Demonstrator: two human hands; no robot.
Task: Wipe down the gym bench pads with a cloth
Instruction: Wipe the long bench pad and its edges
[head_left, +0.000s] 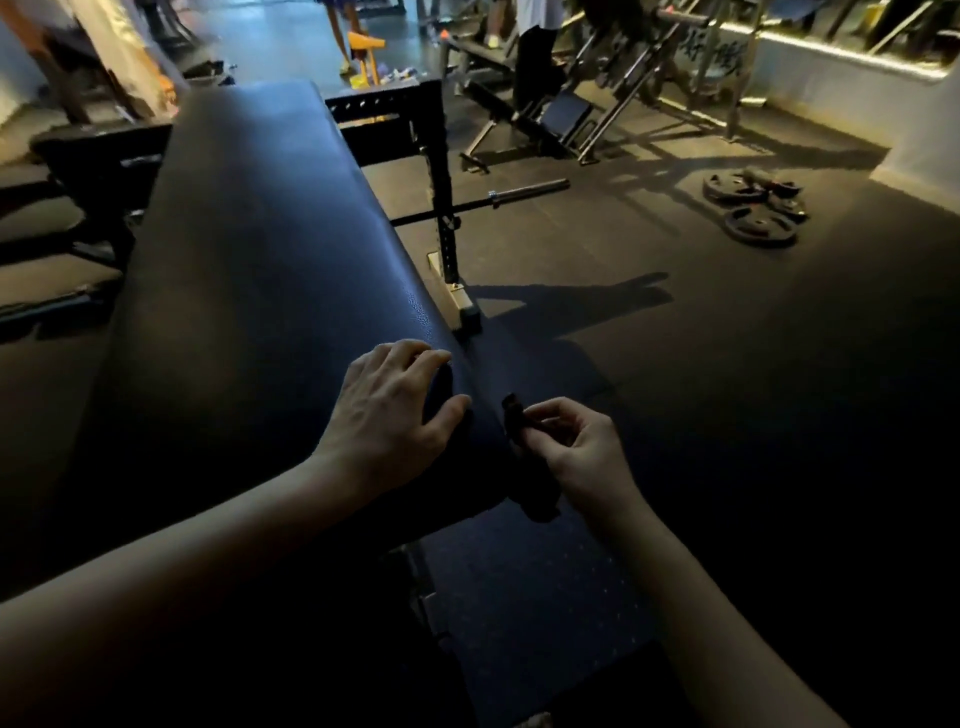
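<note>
A long black padded bench pad (249, 270) runs from the near left toward the far middle of the dim gym. My left hand (389, 415) rests on the pad's near right edge, fingers spread and bent over the rim. My right hand (576, 457) hovers just right of that edge and pinches a small dark cloth (519, 431) between thumb and fingers. The cloth hangs down beside the pad's side; in the shadow I cannot make out if it touches the pad.
A rack upright (441, 208) with a barbell (524, 193) stands right of the bench. Weight plates (753, 208) lie on the rubber floor at right. A leg-press machine (571, 98) and people's legs (535, 57) are at the back. An orange stool (366, 52) stands beyond the bench.
</note>
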